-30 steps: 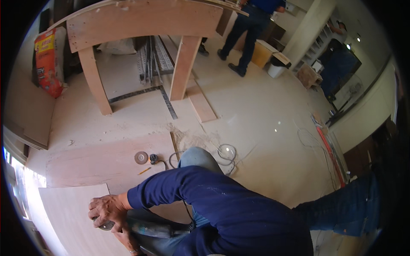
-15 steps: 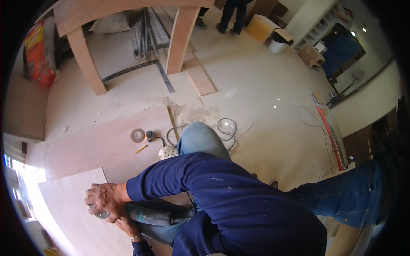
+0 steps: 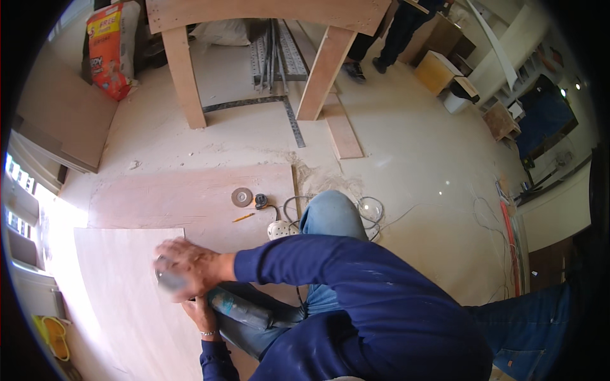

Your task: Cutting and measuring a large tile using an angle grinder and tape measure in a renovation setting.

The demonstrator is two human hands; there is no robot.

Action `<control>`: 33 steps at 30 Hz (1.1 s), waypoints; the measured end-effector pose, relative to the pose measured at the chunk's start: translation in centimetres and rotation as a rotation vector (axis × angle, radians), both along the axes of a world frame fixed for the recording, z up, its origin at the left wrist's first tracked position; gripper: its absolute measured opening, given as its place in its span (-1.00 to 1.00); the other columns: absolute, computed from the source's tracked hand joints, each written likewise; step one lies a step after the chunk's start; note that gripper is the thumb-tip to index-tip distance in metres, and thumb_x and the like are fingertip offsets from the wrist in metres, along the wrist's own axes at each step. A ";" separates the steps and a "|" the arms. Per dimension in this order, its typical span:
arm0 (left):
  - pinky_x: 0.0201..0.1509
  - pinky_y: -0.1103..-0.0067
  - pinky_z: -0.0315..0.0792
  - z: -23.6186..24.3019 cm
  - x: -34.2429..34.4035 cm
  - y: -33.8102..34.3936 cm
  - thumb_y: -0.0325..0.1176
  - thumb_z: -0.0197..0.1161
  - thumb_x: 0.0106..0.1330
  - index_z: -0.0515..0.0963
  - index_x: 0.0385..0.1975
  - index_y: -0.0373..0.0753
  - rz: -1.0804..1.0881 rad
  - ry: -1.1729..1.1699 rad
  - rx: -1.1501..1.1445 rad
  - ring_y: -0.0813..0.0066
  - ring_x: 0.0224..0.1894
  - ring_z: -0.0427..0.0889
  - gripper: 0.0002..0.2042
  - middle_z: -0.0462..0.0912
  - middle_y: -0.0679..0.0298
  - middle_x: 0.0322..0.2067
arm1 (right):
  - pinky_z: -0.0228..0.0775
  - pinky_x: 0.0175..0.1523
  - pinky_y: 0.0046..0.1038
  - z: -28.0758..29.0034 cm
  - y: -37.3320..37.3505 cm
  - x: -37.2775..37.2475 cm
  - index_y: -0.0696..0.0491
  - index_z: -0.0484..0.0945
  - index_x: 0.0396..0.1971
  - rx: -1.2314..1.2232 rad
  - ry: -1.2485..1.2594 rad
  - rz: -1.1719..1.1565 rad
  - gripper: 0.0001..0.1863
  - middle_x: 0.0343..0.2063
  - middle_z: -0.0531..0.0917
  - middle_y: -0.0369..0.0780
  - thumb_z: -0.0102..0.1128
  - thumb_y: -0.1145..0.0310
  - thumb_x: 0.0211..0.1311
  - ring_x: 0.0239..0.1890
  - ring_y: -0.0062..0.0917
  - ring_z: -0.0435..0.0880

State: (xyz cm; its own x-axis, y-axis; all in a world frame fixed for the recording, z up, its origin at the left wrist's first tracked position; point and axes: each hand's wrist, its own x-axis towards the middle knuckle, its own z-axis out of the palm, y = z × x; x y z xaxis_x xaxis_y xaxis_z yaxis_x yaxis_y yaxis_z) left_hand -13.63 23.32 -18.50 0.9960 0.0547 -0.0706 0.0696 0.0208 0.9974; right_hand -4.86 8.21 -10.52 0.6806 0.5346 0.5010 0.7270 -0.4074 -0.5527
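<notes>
An angle grinder (image 3: 240, 310) with a dark body and a teal patch lies against my bent leg, its head toward the left. My left hand (image 3: 201, 312), with a bracelet at the wrist, is closed round the grinder near its head and partly hidden. My right hand (image 3: 198, 263) reaches across from the right and curls round the round grey disc (image 3: 173, 280) at the grinder's head. Hand and disc are blurred by motion. Below them lies a pale board (image 3: 127, 267).
On a larger plywood sheet (image 3: 190, 187) lie a loose abrasive disc (image 3: 242, 197), a tape measure (image 3: 261, 201) and a pencil (image 3: 243, 217). A cable (image 3: 375, 228) coils beyond my knee. A wooden frame (image 3: 267, 16) stands ahead; another person's legs (image 3: 399, 35) are behind it.
The whole view has shifted, with the scene sitting further right. My right hand has turned at the grinder's head, and more of the disc shows. My left hand keeps its hold.
</notes>
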 end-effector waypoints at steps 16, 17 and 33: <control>0.46 0.31 0.10 5.9 8.7 -5.4 0.16 0.46 0.07 0.04 0.38 -0.54 -0.028 -0.119 0.308 0.00 0.44 0.17 0.09 0.19 -0.29 0.34 | 0.44 0.14 -0.23 -3.0 -7.0 -4.8 0.13 0.31 0.20 0.233 0.827 -0.539 -0.18 -0.03 0.59 0.08 0.37 0.22 -0.17 0.05 -0.06 0.60; 0.45 0.31 0.12 5.7 8.6 -5.4 0.13 0.42 0.14 0.10 0.36 -0.54 -0.034 -0.145 0.364 -0.01 0.42 0.20 0.01 0.22 -0.27 0.33 | 0.45 0.13 -0.24 -4.6 -7.4 -3.7 0.13 0.32 0.21 0.185 0.805 -0.618 -0.16 -0.05 0.61 0.06 0.39 0.21 -0.17 0.03 -0.11 0.62; 0.43 0.18 0.06 3.1 -3.1 -3.1 -0.03 0.35 0.19 0.54 0.17 -0.15 0.001 -0.128 0.943 -0.01 0.44 0.18 -0.44 0.32 0.02 0.35 | 0.38 0.19 -0.07 -25.6 -5.2 -0.7 0.03 0.22 0.29 -0.189 0.873 -0.838 -0.14 0.08 0.45 0.10 0.36 0.25 -0.11 0.12 0.05 0.48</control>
State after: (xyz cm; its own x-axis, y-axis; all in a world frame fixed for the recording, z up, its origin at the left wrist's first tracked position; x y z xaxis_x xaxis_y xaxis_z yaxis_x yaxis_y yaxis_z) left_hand -16.71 20.24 -15.41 0.9930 0.0339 0.1130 -0.0415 -0.7966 0.6031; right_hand -5.57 2.97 -36.12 0.9176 -0.2150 -0.3343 -0.3838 -0.6980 -0.6045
